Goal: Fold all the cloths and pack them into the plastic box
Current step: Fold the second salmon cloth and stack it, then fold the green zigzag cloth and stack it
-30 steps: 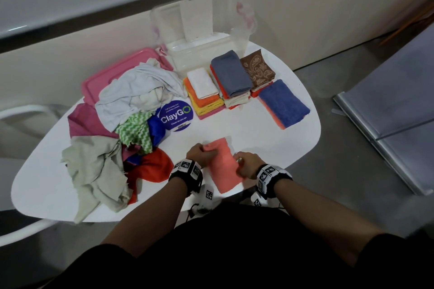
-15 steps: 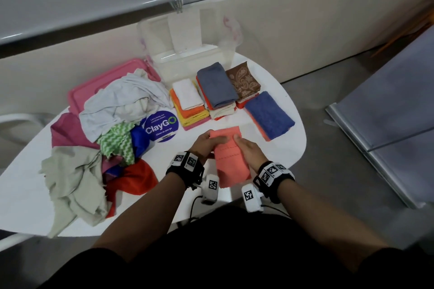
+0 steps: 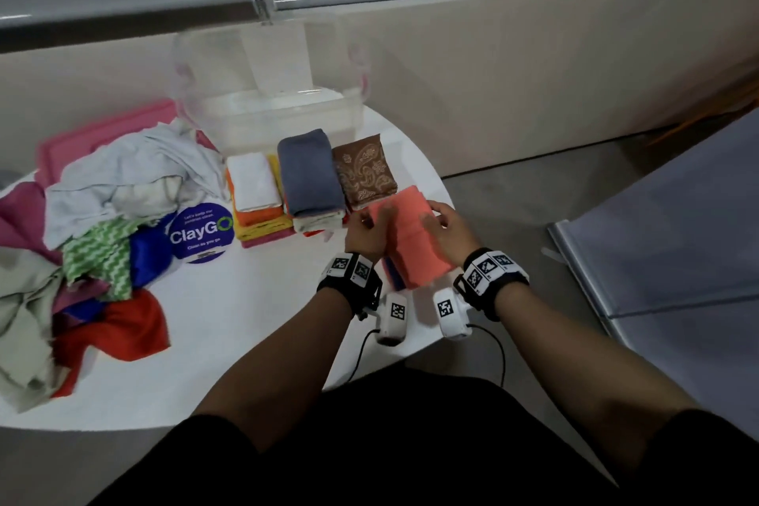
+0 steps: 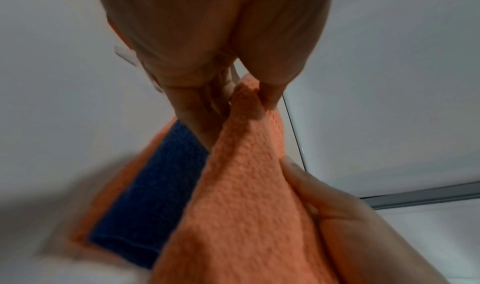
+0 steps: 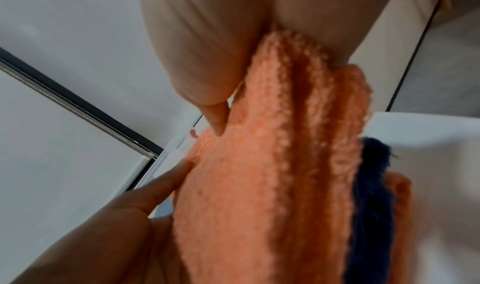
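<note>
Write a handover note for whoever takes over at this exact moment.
Left hand and right hand both hold the folded coral cloth above the blue cloth at the table's right edge.
Done: folded stacks sit in front of the plastic box.
Left: set the coral cloth down, fold the unfolded pile on the left, pack everything into the box.

The coral cloth lies over a dark blue cloth on the white table. Behind them sit a grey-blue cloth, a brown paisley cloth and a white cloth on orange and yellow ones, before the clear box. The loose pile shows pale grey, a green-and-white zigzag cloth, royal blue, red, magenta and beige, beside a pink lid and a purple sticker lettered in white.
</note>
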A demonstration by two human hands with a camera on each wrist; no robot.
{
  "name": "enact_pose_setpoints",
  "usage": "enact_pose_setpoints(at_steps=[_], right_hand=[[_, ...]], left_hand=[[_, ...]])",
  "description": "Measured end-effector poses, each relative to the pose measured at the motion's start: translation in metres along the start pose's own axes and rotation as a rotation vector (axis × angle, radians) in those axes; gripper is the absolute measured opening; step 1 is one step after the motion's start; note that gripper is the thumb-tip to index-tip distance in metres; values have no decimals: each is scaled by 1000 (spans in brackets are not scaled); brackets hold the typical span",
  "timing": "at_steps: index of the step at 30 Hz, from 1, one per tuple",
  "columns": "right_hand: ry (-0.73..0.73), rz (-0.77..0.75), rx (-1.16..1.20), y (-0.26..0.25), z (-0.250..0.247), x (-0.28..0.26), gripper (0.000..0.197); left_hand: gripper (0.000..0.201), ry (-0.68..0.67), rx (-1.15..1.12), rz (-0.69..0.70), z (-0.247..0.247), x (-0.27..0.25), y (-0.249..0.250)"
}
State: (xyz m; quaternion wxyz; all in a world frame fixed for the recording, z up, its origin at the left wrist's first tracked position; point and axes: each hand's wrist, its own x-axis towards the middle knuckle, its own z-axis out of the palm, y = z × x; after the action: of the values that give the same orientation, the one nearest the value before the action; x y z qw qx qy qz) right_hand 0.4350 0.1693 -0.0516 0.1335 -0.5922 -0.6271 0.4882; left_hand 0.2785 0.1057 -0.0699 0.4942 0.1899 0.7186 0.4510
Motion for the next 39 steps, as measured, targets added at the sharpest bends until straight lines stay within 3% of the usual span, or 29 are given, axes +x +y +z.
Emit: enact_pose_setpoints(at_steps=[5,9,15,17,19,22,27,31,34,39], right_hand=[[-105,-16,-140,4,4,20,39],[-86,-56,-176,-2,3,28,38],[-32,-36,-419,14,12,27,36],[-34,2,-361,16,12,26,43],[-107,24,-283,16,14,24,51],[-217,42,-278,15,19,17,54],[-200,76,-265,16,21,12,58],[81,-81,-285,16,28,4,65],[283,-368,-320,-2,41,-8,67],[244,-635,-345,-28,86,-29,46]], left_hand=[[44,115,13,-34,12,7,-4],[49,171,16,-83,14,39,-36],[52,250,212,-129,14,11,-2],[60,268,170,-155,12,9,-3],[71,229,132,-153,17,10,-4],[61,117,132,-155,32,10,0],[59,75,42,-201,35,7,-1],[69,90,20,-209,8,2,-12],[54,164,156,-118,-34,-6,-24],[33,266,564,-81,-133,-20,-67]])
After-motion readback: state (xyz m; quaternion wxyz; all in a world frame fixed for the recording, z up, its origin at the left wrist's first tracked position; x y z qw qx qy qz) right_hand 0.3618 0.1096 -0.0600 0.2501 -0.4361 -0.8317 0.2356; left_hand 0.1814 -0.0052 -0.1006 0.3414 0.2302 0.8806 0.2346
